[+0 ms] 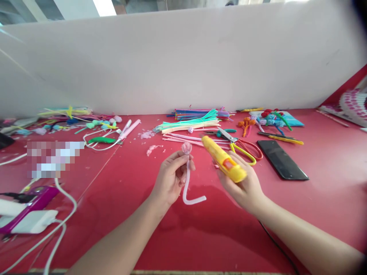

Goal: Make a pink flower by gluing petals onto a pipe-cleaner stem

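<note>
My left hand (174,173) pinches a small pink pipe-cleaner flower (187,148) just below its round head. From it a pale pink stem (187,187) hangs down and bends to the right at its lower end. My right hand (245,183) is wrapped round a yellow glue gun (223,158), whose front end points up and left towards the flower without touching it. Behind the hands lie pink pipe cleaners (172,140) and a bundle of mint green ones (195,121). Scissors (243,149) with red and yellow handles lie just beyond the glue gun.
A black phone (282,160) lies at the right, with finished coloured pieces (272,119) behind it. At the left are a green-handled tool (101,140), a pink hair-iron-like tool (129,130), white cables (67,194) and a purple device (31,208). A white partition (183,61) stands behind.
</note>
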The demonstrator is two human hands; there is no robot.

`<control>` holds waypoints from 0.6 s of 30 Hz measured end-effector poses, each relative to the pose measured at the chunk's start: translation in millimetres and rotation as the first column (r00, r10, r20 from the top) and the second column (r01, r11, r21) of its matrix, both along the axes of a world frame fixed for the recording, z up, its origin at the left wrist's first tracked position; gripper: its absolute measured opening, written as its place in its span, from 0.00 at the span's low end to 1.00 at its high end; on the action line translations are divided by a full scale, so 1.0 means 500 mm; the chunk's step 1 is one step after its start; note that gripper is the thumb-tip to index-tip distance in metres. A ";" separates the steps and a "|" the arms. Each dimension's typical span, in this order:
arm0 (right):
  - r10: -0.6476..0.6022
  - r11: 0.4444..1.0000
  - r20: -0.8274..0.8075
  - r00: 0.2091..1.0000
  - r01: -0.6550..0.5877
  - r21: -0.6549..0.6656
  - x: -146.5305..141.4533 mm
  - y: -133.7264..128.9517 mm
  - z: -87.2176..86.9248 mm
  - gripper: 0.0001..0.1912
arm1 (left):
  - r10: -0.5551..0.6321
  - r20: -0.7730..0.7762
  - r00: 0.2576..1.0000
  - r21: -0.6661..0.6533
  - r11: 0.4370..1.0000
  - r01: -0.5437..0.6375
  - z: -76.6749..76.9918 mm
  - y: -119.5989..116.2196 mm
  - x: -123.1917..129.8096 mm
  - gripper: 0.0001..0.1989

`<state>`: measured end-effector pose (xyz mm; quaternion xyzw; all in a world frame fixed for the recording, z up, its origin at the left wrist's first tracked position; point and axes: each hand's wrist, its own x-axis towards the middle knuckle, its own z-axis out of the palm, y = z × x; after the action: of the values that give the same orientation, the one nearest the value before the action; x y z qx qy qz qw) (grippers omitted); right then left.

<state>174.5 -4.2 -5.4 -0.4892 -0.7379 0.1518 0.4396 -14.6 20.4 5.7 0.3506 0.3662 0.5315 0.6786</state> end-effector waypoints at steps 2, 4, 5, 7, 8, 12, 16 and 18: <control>0.097 0.995 -0.078 0.992 -0.096 0.023 -0.002 -0.010 -0.002 0.03 | 0.007 -0.015 1.000 -0.007 1.000 -0.007 -0.002 0.001 0.002 0.05; 0.147 0.989 -0.145 0.978 -0.144 0.026 -0.004 -0.018 -0.003 0.03 | 0.018 -0.019 1.000 -0.008 1.000 -0.018 -0.004 0.001 0.002 0.05; 0.156 0.988 -0.162 0.974 -0.154 0.025 -0.005 -0.021 -0.002 0.03 | 0.021 -0.017 1.000 -0.001 1.000 -0.021 -0.005 0.002 0.003 0.04; 0.170 0.985 -0.173 0.970 -0.168 0.025 -0.007 -0.025 0.001 0.02 | 0.017 -0.023 1.000 0.018 1.000 -0.017 -0.008 0.002 0.003 0.04; 0.176 0.984 -0.170 0.970 -0.175 0.020 -0.008 -0.026 0.003 0.04 | 0.014 -0.027 1.000 0.028 1.000 -0.013 -0.010 0.002 0.003 0.05; 0.203 0.978 -0.162 0.966 -0.206 -0.005 -0.010 -0.027 0.009 0.10 | 0.013 -0.047 0.999 0.049 0.999 -0.011 -0.016 0.001 0.004 0.07; 0.202 0.979 -0.151 0.968 -0.204 0.001 -0.008 -0.026 0.005 0.14 | 0.003 -0.043 0.999 0.057 0.998 0.000 -0.017 0.000 0.005 0.08; 0.191 0.981 -0.142 0.971 -0.193 0.002 -0.005 -0.025 0.000 0.14 | -0.005 -0.039 0.999 0.057 0.998 0.007 -0.018 0.000 0.005 0.07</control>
<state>171.8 -16.6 -5.5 -0.4060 -0.7477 0.2325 0.4712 -12.1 20.4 -3.2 0.3811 0.3631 0.5329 0.6626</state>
